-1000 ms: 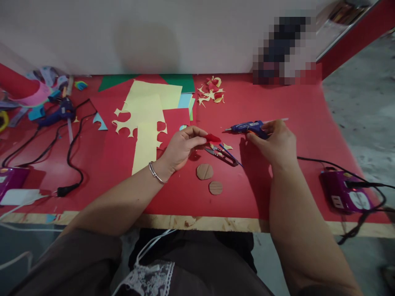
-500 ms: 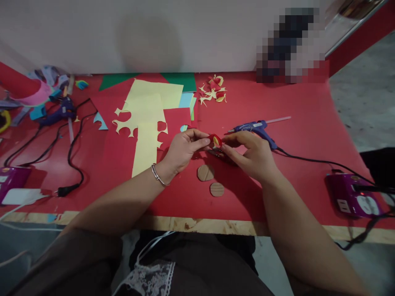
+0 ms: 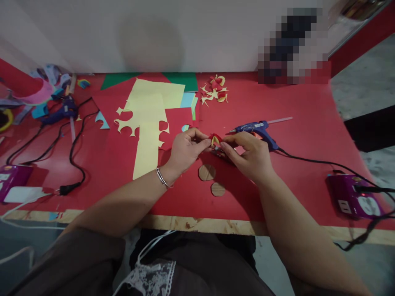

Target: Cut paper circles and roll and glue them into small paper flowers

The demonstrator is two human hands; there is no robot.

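Between my two hands is a small folded piece of red and yellow paper [image 3: 215, 139]. My left hand [image 3: 187, 150] pinches its left side with thumb and fingertips. On the other side, my right hand [image 3: 251, 154] grips the paper's right edge the same way. Just beneath the fingers lies something dark and shiny, mostly hidden by my right hand. Two cardboard discs, a larger one [image 3: 206, 172] and a smaller one [image 3: 218, 189], rest on the red table below the hands. A blue glue gun [image 3: 257, 128] lies just beyond my right hand.
Yellow cut-out sheets [image 3: 148, 144] lie left of the hands, over red and green paper. Paper scraps [image 3: 217, 88] are piled at the back. Purple power boxes [image 3: 354, 195] with cables stand at both sides. Another glue gun [image 3: 63, 111] lies at left, near a pink-rimmed holder [image 3: 37, 96].
The folded paper has turned between my fingers, and its yellow inside now shows as an inverted V. My hands stay almost in place.
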